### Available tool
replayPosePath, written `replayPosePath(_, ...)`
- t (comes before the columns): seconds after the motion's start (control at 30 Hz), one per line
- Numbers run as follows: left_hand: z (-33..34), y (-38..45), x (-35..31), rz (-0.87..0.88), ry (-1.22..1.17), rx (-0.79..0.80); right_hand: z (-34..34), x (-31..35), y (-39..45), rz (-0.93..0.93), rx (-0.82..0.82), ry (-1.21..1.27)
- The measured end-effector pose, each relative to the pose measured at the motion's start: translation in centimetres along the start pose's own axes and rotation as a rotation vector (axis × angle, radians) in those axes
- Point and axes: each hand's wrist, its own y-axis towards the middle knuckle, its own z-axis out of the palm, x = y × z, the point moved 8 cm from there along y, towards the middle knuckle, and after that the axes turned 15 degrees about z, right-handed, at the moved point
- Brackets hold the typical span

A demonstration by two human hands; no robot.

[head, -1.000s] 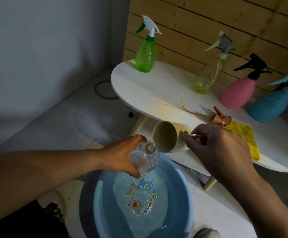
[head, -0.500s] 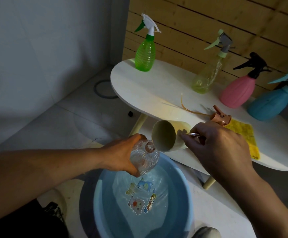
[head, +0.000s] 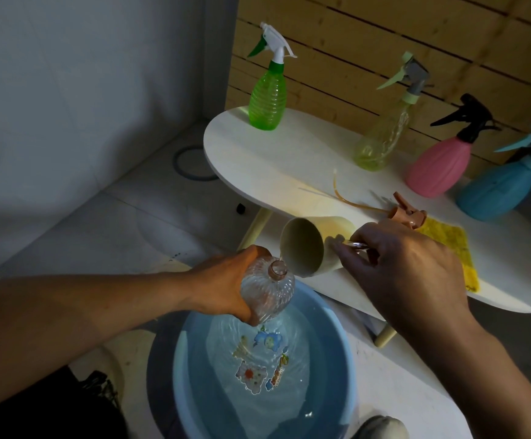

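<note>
My left hand (head: 226, 283) grips a clear ribbed bottle (head: 269, 289) with an open brown neck, held over a blue basin (head: 340, 375) of water. My right hand (head: 406, 267) holds a cream cup (head: 308, 245) by its handle, tipped on its side with its mouth toward the bottle's neck. A thin stream of water runs from the cup's lip to the bottle's opening. A brown spray head (head: 408, 213) with a long tube lies on the white table (head: 273, 172) just behind the cup.
Along the table's back stand a green spray bottle (head: 269, 99), a pale yellow one (head: 384, 134), a pink one (head: 441, 163) and a blue one (head: 498, 188). A yellow cloth (head: 448, 245) lies right of the spray head. A wooden slat wall is behind.
The cup is tipped slightly further and water now trickles from it to the bottle's neck. Ripples spread in the basin. Both hands stay where they were.
</note>
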Motion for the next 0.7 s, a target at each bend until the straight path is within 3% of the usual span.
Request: replayPosePath(0.7, -0.11, 0.01, -0.35, 0.015, -0.044, -0.02, -0.39, 0.87, -0.45, -0.078, -0.048, -0.035)
